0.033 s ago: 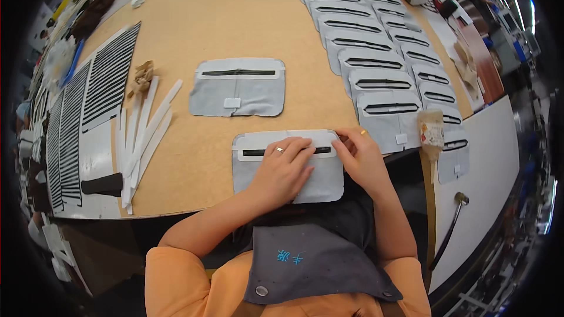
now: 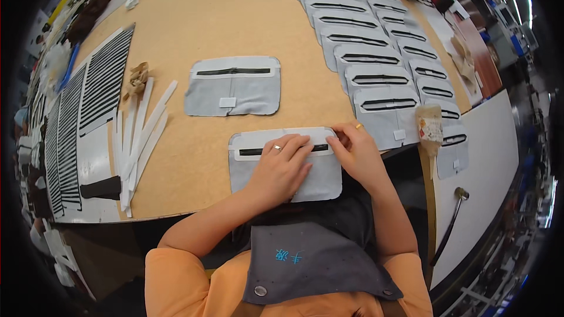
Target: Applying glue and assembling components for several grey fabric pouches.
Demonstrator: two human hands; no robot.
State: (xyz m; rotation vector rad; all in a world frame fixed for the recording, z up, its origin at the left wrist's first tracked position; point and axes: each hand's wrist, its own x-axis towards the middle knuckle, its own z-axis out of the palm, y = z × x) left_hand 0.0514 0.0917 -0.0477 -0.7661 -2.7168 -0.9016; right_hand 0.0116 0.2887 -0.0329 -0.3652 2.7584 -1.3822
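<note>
At the left edge of the bench [image 2: 194, 17] lie white strips [image 2: 141, 129], well apart from the work. The grey zippered panel [image 2: 247, 167] sits at the near edge, just before the person. The left hand [image 2: 282, 167] lies flat on it, fingers [image 2: 296, 147] pressed together over the black zip slot. The right hand [image 2: 358, 152] curls at the panel's right end, fingertips pinching its top edge. If the flat palm eases, that pinch could likely drag the panel askew
</note>
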